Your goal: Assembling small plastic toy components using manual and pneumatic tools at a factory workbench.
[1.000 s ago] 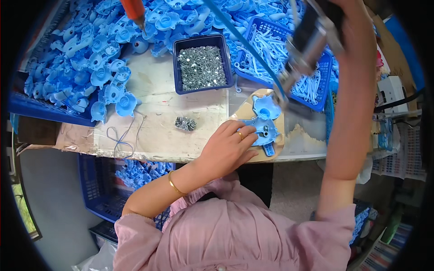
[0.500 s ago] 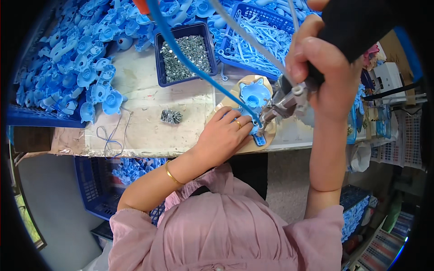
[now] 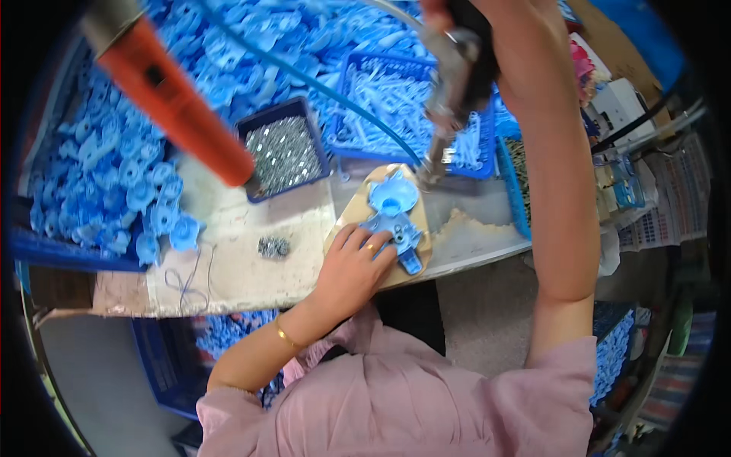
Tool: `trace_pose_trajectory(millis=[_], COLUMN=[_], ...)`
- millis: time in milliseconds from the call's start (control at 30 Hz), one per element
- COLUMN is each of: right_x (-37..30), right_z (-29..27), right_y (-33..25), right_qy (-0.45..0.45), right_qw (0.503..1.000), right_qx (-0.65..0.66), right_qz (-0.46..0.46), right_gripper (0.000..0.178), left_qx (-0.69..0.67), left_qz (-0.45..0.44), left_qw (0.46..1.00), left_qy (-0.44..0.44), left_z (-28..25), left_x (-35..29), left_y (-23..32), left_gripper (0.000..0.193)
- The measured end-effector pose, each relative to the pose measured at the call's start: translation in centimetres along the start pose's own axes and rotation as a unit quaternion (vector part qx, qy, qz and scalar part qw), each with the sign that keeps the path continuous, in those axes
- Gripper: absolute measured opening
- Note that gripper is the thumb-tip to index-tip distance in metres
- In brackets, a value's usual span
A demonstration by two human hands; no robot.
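My left hand (image 3: 354, 263) lies on the lower part of a light blue plastic piece (image 3: 393, 196), its fingers bent over the edge and the thumb hidden. That piece has a round cup with small points and rests on a tan board (image 3: 352, 210). My right hand (image 3: 499, 9), partly cut off by the upper edge, is closed around the black handle of a screwdriver gun (image 3: 455, 72). The gun is blurred; its metal nozzle points down, apart from the plastic piece, and a blue hose runs to it.
An orange hand tool (image 3: 179, 107) hangs over a dark tray (image 3: 326, 164) of small metal screws. A blue basket (image 3: 464, 169) holds light blue sticks. Blue plastic parts (image 3: 106, 171) are heaped at the left. A small pile of screws (image 3: 273, 247) lies on the table (image 3: 221, 274).
My right hand has lifted the screwdriver gun up and away from the plastic piece. The orange tool has come further into view. My left hand stays on the piece while the view shifts.
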State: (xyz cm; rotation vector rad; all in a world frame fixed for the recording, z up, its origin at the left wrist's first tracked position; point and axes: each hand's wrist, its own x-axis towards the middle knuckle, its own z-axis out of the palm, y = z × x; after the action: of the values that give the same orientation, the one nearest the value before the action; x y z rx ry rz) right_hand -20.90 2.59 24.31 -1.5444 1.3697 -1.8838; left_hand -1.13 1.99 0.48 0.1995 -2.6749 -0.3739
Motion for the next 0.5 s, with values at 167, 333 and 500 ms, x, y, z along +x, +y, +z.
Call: trace_pose_trajectory(millis=[167,333,500], right_x=[4.1,4.2,2.6], right_z=[-4.0,-10.2,-23.7], right_y=[1.9,8.4,21.1], right_qy=[-0.157,-0.069,-0.008], right_qw=[0.986,0.994,0.801], right_qx=[-0.022,-0.080,-0.596], right_qz=[0.045,-0.037,0.065], right_gripper=[0.050,0.036,0.032], left_qx=[-0.214,-0.361,-0.099], left_qz=[-0.063,-0.164,-0.311], left_qw=[0.974,0.889,0.840], left_qy=[-0.049,-0.228,-0.434], left_z=[-6.8,-15.9,-20.6], left_x=[-0.1,-5.0,-14.1], left_y=[0.8,-2.2,-2.6], left_gripper=[0.018,0.017,0.024])
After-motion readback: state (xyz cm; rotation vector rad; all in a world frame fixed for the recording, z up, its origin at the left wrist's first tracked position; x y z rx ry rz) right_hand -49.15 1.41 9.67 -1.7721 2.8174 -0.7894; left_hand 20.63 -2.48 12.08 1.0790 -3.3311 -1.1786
